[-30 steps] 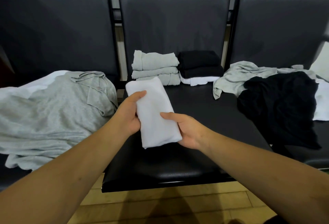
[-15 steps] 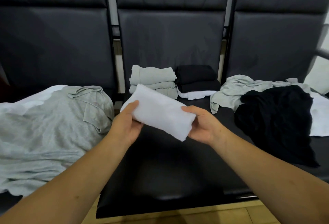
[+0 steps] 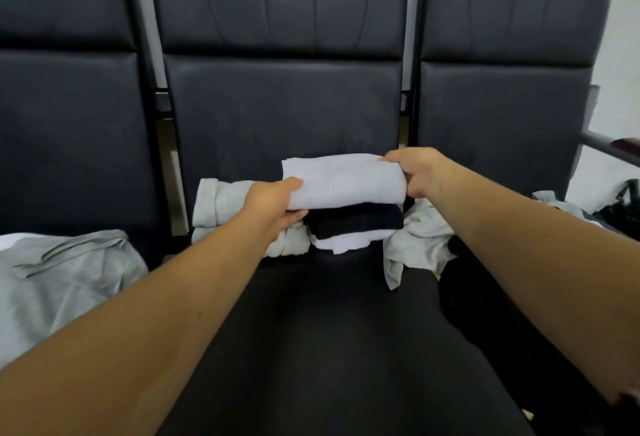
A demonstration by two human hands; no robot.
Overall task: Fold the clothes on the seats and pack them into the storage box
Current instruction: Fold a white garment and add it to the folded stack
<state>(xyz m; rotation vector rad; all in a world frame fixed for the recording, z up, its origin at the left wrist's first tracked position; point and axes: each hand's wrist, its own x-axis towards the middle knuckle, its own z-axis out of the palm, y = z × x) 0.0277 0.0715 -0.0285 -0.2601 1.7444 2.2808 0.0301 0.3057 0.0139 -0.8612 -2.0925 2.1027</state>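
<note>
Black seat (image 3: 329, 331); left hand (image 3: 273, 207), right hand (image 3: 420, 172) gripping white garment (image 3: 343, 181)

Plain colours only: white, black, light grey.
The folded white garment (image 3: 346, 182) is solid white. The folded black garment (image 3: 356, 222) is solid black, with a white folded piece (image 3: 346, 243) under it. The folded stack (image 3: 214, 200) is light grey, as are the left loose garment (image 3: 69, 279) and right loose garment (image 3: 419, 245). The seats (image 3: 284, 106) are black and the wall (image 3: 620, 37) white. The armrest (image 3: 623, 148) is possibly reddish-brown, but it is blurred.
</note>
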